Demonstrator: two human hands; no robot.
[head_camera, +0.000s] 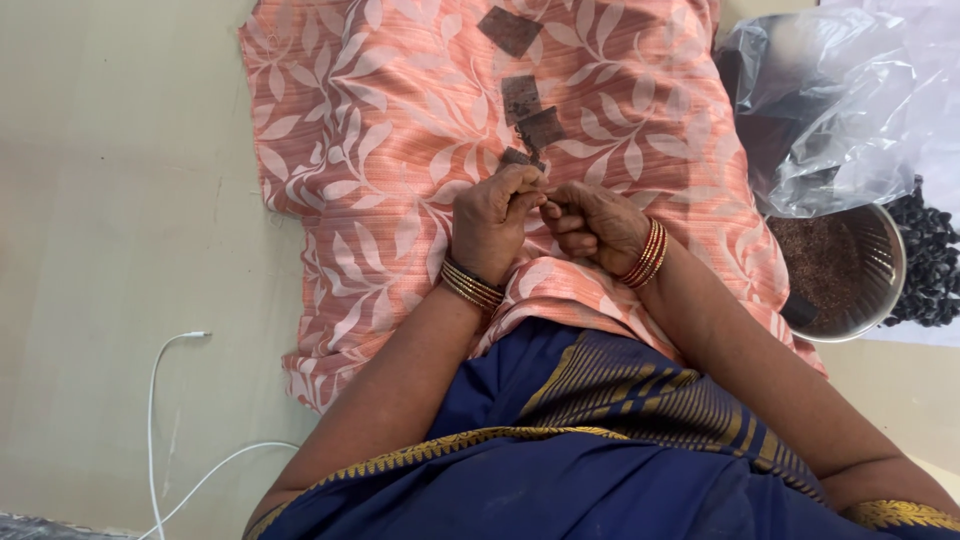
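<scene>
Small dark brown piece (527, 160) pinched at fingertips over peach cloth.

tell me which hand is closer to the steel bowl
Right. The right hand sits nearer the steel bowl; the left hand is farther, on the other side.

Floor (110, 250): smooth, pale beige, evenly lit. A white cable (160, 420) lies on the floor at lower left. No walls visible.
</scene>
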